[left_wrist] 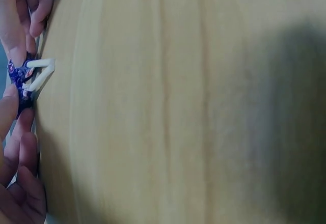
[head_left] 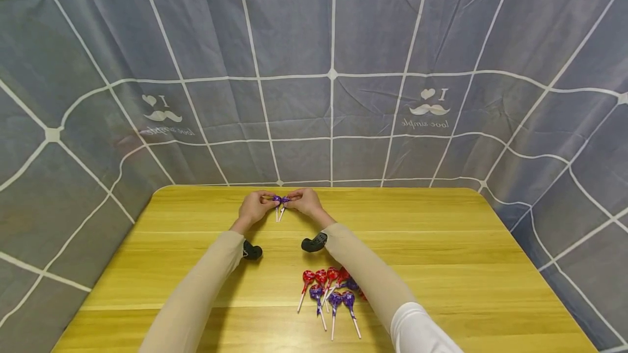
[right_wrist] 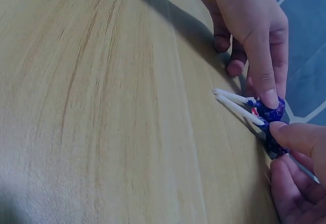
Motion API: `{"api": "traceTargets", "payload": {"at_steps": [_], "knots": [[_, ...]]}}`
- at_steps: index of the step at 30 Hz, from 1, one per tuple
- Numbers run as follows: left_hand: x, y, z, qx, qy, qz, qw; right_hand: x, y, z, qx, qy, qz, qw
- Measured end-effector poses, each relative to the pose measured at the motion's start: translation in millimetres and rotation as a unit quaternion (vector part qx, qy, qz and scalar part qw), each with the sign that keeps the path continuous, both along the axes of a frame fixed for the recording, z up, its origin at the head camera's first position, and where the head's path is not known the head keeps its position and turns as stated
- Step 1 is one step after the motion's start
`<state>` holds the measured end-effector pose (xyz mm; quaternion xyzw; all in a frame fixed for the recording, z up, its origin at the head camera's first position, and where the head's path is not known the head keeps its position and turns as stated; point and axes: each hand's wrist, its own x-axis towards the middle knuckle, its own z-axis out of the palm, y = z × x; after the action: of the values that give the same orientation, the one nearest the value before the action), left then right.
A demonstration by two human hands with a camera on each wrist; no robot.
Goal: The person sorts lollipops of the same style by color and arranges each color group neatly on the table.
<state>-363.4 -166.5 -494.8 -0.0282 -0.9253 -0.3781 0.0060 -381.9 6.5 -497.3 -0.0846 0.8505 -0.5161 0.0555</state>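
Observation:
At the far edge of the table, my left hand (head_left: 254,207) pinches a purple-wrapped lollipop (head_left: 277,199) between thumb and fingers. My right hand (head_left: 305,202) pinches a second purple-wrapped lollipop (head_left: 285,200) beside it. The two wrapped heads sit side by side, and the white sticks point toward the near side, their ends meeting in a narrow V. In the right wrist view, the left hand's thumb presses on its lollipop's head (right_wrist: 271,111), and the right hand (right_wrist: 300,147) grips the other from the opposite side. Fingers partly hide both heads.
Several red-wrapped lollipops (head_left: 308,276) and purple-wrapped lollipops (head_left: 335,299) lie in a loose group on the wooden table (head_left: 441,266), partly hidden by the right forearm. A black wrist device (head_left: 314,243) is on each wrist. A grey grid-patterned curtain (head_left: 294,108) hangs behind the table.

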Motion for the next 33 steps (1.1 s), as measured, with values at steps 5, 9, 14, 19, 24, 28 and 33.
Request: {"api": "traceTargets", "payload": {"at_steps": [5, 9, 14, 19, 24, 28, 33], "knots": [[0.4, 1.9, -2.3, -0.008, -0.001, 0.01, 0.9999, -0.3, 0.7, -0.6, -0.005, 0.002, -0.004, 1.0], [-0.4, 2.2, -3.7, -0.015, -0.001, 0.019, 0.9997, -0.2, 1.4, -0.5, 0.005, 0.01, 0.0, 1.0], [-0.5, 2.9, -5.3, -0.019, 0.001, 0.023, 0.9996, -6.5, 4.4, -4.9, -0.001, -0.003, 0.012, 1.0], [0.6, 3.8, -5.8, -0.022, 0.002, 0.027, 0.9994, -21.0, 7.8, -20.9, -0.005, 0.012, 0.031, 0.999], [1.1, 3.3, -6.2, -0.022, 0.005, 0.024, 0.9995, -7.9, 4.2, -7.4, 0.005, -0.001, 0.013, 1.0], [0.8, 3.1, -6.0, -0.019, 0.009, 0.022, 0.9995, -3.2, 2.8, -3.7, 0.011, 0.011, 0.007, 1.0], [1.2, 2.0, -3.3, -0.018, 0.007, 0.018, 0.9997, -4.5, 4.9, -2.2, 0.005, 0.006, 0.009, 1.0]]}}
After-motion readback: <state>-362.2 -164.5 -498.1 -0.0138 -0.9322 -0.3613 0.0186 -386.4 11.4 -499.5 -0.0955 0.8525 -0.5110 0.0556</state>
